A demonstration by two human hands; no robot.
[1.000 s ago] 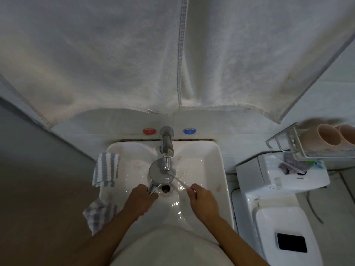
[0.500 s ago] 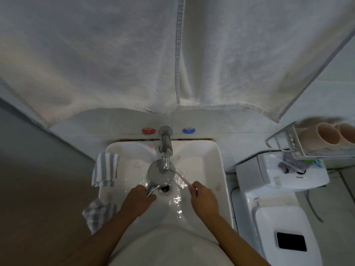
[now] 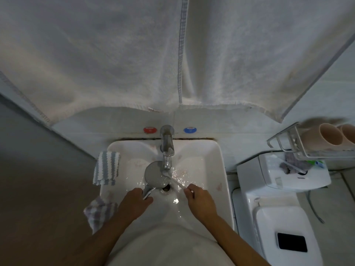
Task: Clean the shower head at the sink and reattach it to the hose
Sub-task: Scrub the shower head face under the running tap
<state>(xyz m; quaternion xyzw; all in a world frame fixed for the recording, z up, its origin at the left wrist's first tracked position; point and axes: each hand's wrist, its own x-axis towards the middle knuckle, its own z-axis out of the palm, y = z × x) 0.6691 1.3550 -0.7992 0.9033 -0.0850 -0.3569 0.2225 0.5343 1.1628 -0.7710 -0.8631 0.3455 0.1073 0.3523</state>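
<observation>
Sink (image 3: 221, 166) basin wet, tap (image 3: 167, 148) running. Shower head (image 3: 156, 174) face-up under stream: rigid, chrome, likely slippery; hold by handle. Left hand (image 3: 134, 203) clenched round handle. Right hand (image 3: 199, 198) pinching thin brush (image 3: 177, 183).

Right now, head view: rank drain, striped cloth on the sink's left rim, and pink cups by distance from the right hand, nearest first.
From the right hand:
1. Drain, just left of it in the basin.
2. Striped cloth, across the sink on the left rim.
3. Pink cups, on the wall rack, far upper right.
</observation>
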